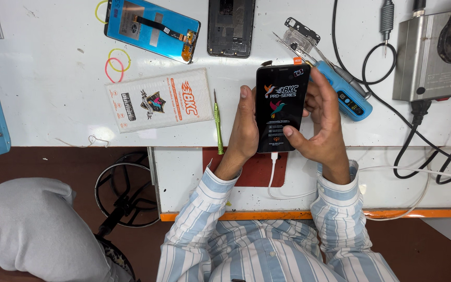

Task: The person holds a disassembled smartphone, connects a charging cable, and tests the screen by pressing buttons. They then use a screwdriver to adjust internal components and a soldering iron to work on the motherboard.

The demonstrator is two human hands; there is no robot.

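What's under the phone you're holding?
Under the phone: white table, a red mat and its white cable. Whatever lies directly beneath is covered.

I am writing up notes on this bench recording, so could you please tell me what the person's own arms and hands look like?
Both arms wear long shirt sleeves with broad light-blue and white stripes and buttoned-looking cuffs at the wrists. The left hand and right hand are bare: no gloves, and no rings, watch or bands that I can see. The same striped shirt covers the torso below.
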